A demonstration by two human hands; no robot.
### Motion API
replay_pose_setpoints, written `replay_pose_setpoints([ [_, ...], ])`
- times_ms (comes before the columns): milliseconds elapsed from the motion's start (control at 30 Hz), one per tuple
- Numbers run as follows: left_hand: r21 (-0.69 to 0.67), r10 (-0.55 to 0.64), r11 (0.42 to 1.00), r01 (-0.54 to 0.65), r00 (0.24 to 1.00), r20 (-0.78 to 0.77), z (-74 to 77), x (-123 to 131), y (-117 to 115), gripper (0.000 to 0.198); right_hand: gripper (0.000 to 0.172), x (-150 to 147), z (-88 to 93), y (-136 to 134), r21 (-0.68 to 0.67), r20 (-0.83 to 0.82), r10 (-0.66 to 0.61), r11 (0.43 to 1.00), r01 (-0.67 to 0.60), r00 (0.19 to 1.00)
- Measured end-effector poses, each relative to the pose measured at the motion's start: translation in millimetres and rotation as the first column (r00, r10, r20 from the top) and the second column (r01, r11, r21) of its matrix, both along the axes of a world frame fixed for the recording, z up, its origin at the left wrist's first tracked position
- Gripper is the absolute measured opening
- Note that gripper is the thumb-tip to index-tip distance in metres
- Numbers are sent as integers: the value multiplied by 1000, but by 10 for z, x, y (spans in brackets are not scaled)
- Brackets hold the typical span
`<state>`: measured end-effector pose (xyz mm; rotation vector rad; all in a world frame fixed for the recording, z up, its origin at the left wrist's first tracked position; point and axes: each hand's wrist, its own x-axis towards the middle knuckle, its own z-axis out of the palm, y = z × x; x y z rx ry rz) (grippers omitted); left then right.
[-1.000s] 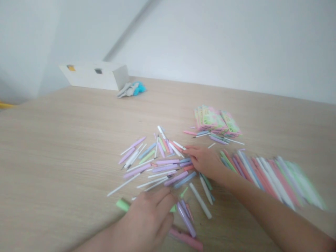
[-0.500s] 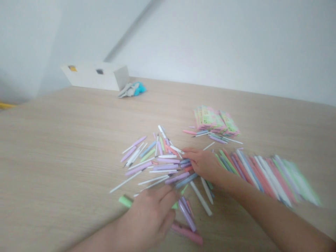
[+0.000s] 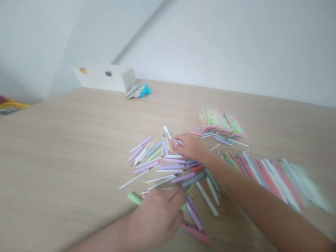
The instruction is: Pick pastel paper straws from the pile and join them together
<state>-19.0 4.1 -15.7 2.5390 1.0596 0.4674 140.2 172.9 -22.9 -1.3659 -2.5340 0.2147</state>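
A loose heap of pastel pen barrels and thin white refills (image 3: pixel 168 164) lies on the wooden table (image 3: pixel 65 140). My right hand (image 3: pixel 190 147) reaches into the far side of the heap, fingertips on a white-tipped piece; whether it grips it is unclear. My left hand (image 3: pixel 157 218) rests palm down at the heap's near edge, covering a green pen (image 3: pixel 134 198) whose end sticks out on its left. Purple and pink pens (image 3: pixel 195 224) lie just to the right of that hand.
A tidy row of assembled pens (image 3: pixel 270 175) stretches across the right. Small pink-green packs (image 3: pixel 223 122) sit behind the heap. At the far end stand a white box (image 3: pixel 105 77) and a grey-blue cloth (image 3: pixel 138 91). White wall behind.
My right hand has moved from the middle of the heap toward its far side. The view has shifted slightly. My left hand stays over the green pen.
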Motion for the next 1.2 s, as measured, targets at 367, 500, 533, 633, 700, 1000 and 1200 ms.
replay_pose_setpoints([
  [367, -20, -90, 996, 90, 996, -17, 69, 29, -2, 21, 26, 71, -32, -141, -36, -21, -17, 999, 17, 1000],
  [500, -32, -99, 995, 98, 994, -46, 60, 24, -7, 18, 17, 107, -9, -155, -26, 77, -27, 999, 29, 997],
  [533, -37, -100, 994, 98, 993, -60, 55, 23, -7, 18, 16, 110, -8, -155, -15, 90, -33, 999, 34, 995],
  [633, -53, -114, 993, 109, 990, -89, 44, 23, -7, 12, 16, 109, -6, -149, 3, 109, -65, 998, 65, 992],
  [700, -59, -121, 992, 116, 988, -96, 44, 24, -6, 12, 16, 104, 5, -140, 7, 113, -85, 996, 85, 990],
  [1000, -92, -110, 990, 103, 991, -76, 56, 25, -9, 25, 23, 121, 55, -58, -56, 81, -53, 997, 58, 995],
  [1200, -122, -108, 988, 97, 990, -89, 59, 22, -9, 22, 25, 152, 74, 16, -317, -99, -152, 942, 114, 983],
])
